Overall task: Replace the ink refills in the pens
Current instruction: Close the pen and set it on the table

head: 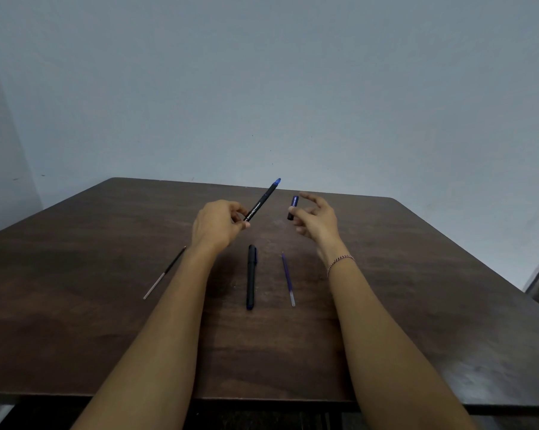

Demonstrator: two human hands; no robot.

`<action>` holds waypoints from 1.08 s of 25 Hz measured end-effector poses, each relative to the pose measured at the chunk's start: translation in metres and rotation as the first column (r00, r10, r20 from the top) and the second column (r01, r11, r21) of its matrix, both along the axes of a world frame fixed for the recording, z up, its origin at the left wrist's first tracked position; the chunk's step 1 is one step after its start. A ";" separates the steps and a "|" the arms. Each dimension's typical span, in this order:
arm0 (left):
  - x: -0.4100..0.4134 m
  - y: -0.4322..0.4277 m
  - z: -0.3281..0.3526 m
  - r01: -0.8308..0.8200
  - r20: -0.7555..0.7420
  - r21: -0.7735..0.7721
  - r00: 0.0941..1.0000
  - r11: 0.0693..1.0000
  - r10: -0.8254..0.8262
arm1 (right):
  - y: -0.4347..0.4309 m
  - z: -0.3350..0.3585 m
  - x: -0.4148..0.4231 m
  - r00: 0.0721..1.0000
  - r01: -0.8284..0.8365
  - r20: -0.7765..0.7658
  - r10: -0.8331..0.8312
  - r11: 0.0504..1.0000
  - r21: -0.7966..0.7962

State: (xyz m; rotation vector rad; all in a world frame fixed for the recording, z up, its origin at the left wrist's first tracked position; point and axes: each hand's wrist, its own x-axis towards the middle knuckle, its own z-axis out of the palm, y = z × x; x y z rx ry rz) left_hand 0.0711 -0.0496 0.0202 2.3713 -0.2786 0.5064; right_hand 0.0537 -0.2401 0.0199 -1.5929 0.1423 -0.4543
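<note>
My left hand (216, 226) grips the lower end of a black pen barrel (262, 200) with a blue end that points up and to the right. My right hand (316, 217) pinches a short dark blue pen piece (293, 206) between thumb and forefinger, a little apart from the barrel. On the dark wooden table (107, 305) between my forearms lies a capped black pen (251, 276). A blue ink refill (287, 278) lies just right of it. A black refill with a pale end (164, 273) lies at the left, beyond my left forearm.
A plain grey wall stands behind the table. The table's far edge runs just behind my hands, and its right edge slants down at the right side. A red-and-white thread band (339, 262) circles my right wrist.
</note>
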 end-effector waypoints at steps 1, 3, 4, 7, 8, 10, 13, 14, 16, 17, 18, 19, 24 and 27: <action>-0.001 0.000 0.000 -0.001 -0.003 0.018 1.000 1.000 0.001 | 0.000 0.002 -0.001 1.000 -0.017 0.019 0.015 0.994 0.111; -0.002 0.000 0.001 -0.002 0.002 0.047 1.000 0.999 0.002 | -0.001 0.006 -0.003 0.996 -0.054 0.076 0.036 0.964 0.260; -0.003 0.000 0.001 0.002 0.004 0.064 1.000 0.998 -0.002 | -0.001 0.007 -0.004 0.994 -0.071 0.106 0.040 0.949 0.306; -0.003 0.000 0.001 0.020 0.001 0.107 1.000 0.994 -0.020 | -0.001 0.008 -0.005 0.984 -0.097 0.175 0.031 0.921 0.379; -0.003 0.000 0.001 0.022 0.002 0.109 1.000 0.994 -0.023 | -0.001 0.009 -0.005 0.981 -0.098 0.194 0.022 0.915 0.392; -0.003 -0.001 0.001 0.031 0.001 0.111 1.000 0.993 -0.032 | -0.001 0.009 -0.005 0.975 -0.081 0.224 -0.011 0.914 0.397; -0.002 -0.001 0.000 0.048 0.008 0.121 0.999 0.992 -0.049 | -0.002 0.009 -0.003 0.965 -0.004 0.245 -0.092 0.931 0.366; -0.002 -0.001 0.000 0.051 0.013 0.122 0.999 0.991 -0.052 | -0.003 0.009 -0.002 0.962 0.018 0.247 -0.116 0.931 0.364; -0.002 -0.002 0.000 0.049 0.020 0.124 0.998 0.991 -0.052 | -0.004 0.008 -0.001 0.957 0.038 0.256 -0.140 0.930 0.366; -0.002 -0.002 0.000 0.048 0.020 0.128 0.999 0.991 -0.051 | -0.005 0.008 0.000 0.955 0.039 0.261 -0.142 0.930 0.365; -0.002 -0.003 0.000 0.048 0.018 0.133 0.999 0.990 -0.050 | -0.004 0.007 0.000 0.953 0.037 0.267 -0.142 0.930 0.366; -0.002 -0.003 0.000 0.048 0.018 0.137 0.999 0.989 -0.051 | -0.004 0.007 0.000 0.951 0.034 0.273 -0.143 0.929 0.368; -0.002 -0.003 0.000 0.053 0.023 0.154 0.998 0.987 -0.057 | -0.004 0.007 0.001 0.942 0.007 0.306 -0.134 0.923 0.384; -0.002 -0.003 0.000 0.066 0.026 0.159 0.997 0.985 -0.071 | -0.003 0.006 0.002 0.946 -0.015 0.309 -0.103 0.934 0.357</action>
